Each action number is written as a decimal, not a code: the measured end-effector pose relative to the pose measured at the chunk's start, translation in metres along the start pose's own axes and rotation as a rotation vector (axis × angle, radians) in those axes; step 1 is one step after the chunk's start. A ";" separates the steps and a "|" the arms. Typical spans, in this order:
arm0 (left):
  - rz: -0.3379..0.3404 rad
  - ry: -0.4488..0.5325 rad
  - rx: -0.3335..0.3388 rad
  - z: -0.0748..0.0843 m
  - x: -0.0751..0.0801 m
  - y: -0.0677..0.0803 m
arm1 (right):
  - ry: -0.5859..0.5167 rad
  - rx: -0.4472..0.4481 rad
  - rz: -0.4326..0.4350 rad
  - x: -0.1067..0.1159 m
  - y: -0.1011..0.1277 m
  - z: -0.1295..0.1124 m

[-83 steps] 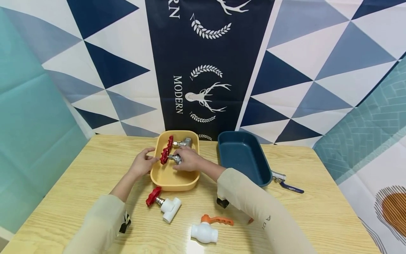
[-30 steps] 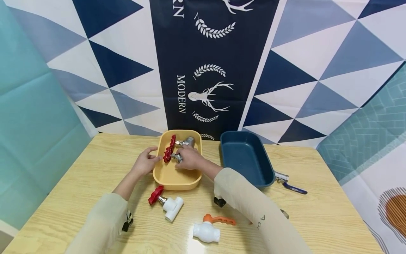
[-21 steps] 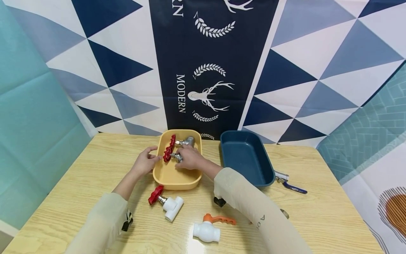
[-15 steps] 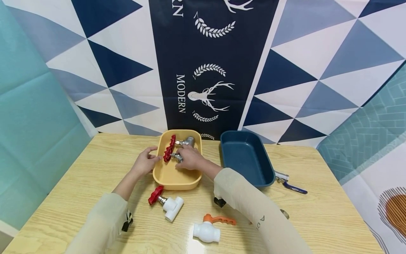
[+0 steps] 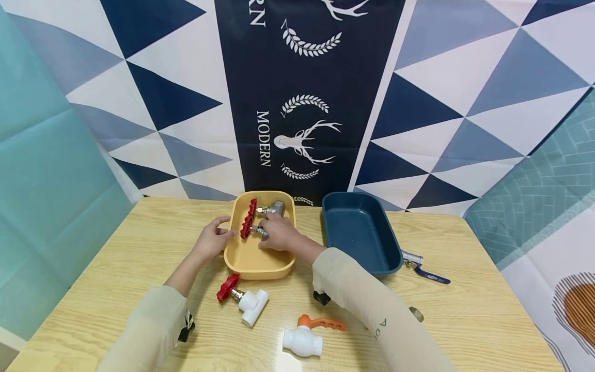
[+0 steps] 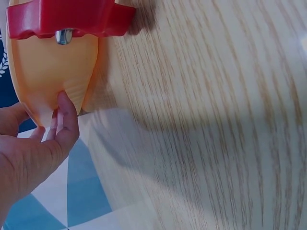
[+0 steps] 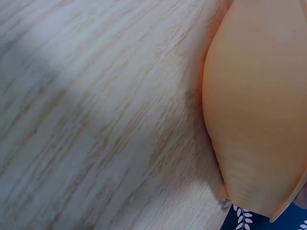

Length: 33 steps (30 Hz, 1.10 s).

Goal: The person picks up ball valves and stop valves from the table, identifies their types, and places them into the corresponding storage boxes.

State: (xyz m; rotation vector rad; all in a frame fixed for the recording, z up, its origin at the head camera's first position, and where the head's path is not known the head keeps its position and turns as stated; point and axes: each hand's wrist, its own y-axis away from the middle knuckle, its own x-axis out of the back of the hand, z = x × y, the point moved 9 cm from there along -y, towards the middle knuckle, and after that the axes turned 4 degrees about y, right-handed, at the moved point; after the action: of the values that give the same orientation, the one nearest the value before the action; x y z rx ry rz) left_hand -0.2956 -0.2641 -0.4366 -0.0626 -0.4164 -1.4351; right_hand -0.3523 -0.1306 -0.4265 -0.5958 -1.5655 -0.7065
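In the head view, a yellow plastic tray [image 5: 259, 264] stands at the back of the table. My left hand [image 5: 214, 238] pinches its left wall; in the left wrist view the fingertips lie against the wall's outside. My right hand [image 5: 278, 232] reaches inside and grips a metal gate valve [image 5: 258, 230], its red handwheel pointing left and its body mostly covered by the fingers. A second metal gate valve [image 5: 271, 209] with a red handwheel lies just behind it. Before the tray lies a white plastic valve [image 5: 251, 305], its red handwheel [image 6: 72, 19] large in the left wrist view.
A dark blue tray [image 5: 358, 235] stands to the right, a metal ball valve with a blue lever [image 5: 429, 274] beside it. A white ball valve [image 5: 302, 340] with an orange handle lies near the front. My right sleeve partly covers a brass-coloured end [image 5: 417, 313]. A patterned wall backs the table.
The head view has shifted slightly. My right forearm sits a little further left, uncovering the brass-coloured end. Both hands keep their hold on the tray wall and the gate valve.
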 end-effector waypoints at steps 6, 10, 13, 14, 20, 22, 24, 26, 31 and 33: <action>-0.004 0.010 -0.002 -0.001 -0.001 0.000 | 0.011 0.000 0.005 0.000 0.001 0.000; -0.005 0.007 -0.010 0.000 -0.001 0.001 | 0.015 -0.005 0.012 -0.001 0.000 0.000; -0.005 0.003 -0.006 0.001 -0.001 0.002 | 0.030 -0.001 0.020 -0.001 0.001 -0.001; -0.004 0.003 -0.003 0.001 -0.001 0.002 | 0.037 0.002 0.025 0.000 0.001 -0.001; -0.003 0.000 -0.001 0.003 -0.001 0.002 | 0.075 0.013 0.049 0.001 0.002 -0.002; -0.005 -0.001 -0.004 0.003 -0.001 0.002 | 0.081 0.013 0.055 0.002 0.002 -0.002; -0.005 0.001 -0.001 0.003 -0.001 0.002 | 0.092 0.014 0.066 0.003 0.002 -0.003; -0.008 0.000 0.000 0.003 -0.001 0.002 | 0.108 0.018 0.076 0.004 0.003 -0.004; -0.007 -0.007 0.005 0.001 -0.001 0.001 | 0.163 0.022 0.092 0.006 0.004 -0.005; -0.008 -0.009 0.002 0.001 -0.002 0.000 | 0.172 0.021 0.098 0.005 0.004 -0.006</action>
State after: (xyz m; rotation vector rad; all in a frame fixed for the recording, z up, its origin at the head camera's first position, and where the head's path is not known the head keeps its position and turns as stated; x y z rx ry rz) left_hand -0.2957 -0.2622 -0.4364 -0.0658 -0.4262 -1.4430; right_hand -0.3462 -0.1321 -0.4205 -0.5767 -1.3737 -0.6492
